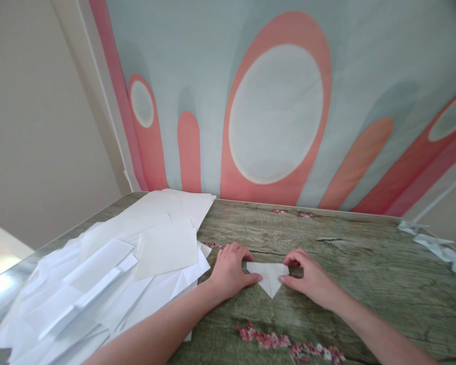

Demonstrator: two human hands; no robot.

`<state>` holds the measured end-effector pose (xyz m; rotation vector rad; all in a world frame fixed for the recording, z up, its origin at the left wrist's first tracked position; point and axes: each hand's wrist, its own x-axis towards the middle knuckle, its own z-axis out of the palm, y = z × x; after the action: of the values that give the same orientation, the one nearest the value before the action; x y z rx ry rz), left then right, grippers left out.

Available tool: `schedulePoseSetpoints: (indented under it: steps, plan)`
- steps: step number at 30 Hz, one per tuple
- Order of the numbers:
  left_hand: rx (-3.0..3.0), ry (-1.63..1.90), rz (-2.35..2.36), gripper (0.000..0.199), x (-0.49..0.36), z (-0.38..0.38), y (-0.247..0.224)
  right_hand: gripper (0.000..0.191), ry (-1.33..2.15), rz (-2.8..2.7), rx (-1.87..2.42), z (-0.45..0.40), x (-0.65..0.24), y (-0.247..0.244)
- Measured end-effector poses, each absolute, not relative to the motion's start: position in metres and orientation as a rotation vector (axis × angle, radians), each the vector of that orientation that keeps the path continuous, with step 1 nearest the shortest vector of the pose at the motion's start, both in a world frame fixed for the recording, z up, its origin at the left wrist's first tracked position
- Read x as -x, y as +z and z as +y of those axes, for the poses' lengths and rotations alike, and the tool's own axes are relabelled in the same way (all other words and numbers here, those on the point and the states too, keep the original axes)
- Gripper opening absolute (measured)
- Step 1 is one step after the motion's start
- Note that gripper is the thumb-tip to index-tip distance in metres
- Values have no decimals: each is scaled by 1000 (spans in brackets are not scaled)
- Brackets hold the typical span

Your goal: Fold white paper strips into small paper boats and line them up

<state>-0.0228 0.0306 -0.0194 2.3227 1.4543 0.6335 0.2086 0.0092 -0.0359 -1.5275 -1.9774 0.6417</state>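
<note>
A small piece of folded white paper [270, 276] lies on the table between my hands, its point toward me and a straight edge at the far side. Creases run down its middle. My left hand [233, 267] pinches its left corner between thumb and fingers. At the opposite corner, my right hand [304, 276] grips the paper the same way, with the thumb on the near side and the fingers curled at the far edge.
A large heap of loose and folded white paper sheets [167, 248] covers the left of the wood-patterned table [365, 284]. Several folded paper pieces [441, 248] lie along the far right edge. Behind the table hangs a grey-blue and coral printed backdrop [213, 101].
</note>
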Motion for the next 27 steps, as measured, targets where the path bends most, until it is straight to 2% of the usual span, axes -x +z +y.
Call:
schedulePoseSetpoints:
  steps: [18, 27]
  plan:
    - [-2340, 610, 1298, 27, 22, 28, -18, 23, 725, -1958, 1489, 5, -210, -41]
    - [-2358, 626, 1272, 29, 18, 23, -17, 28, 676, -2014, 1406, 1, -207, -38]
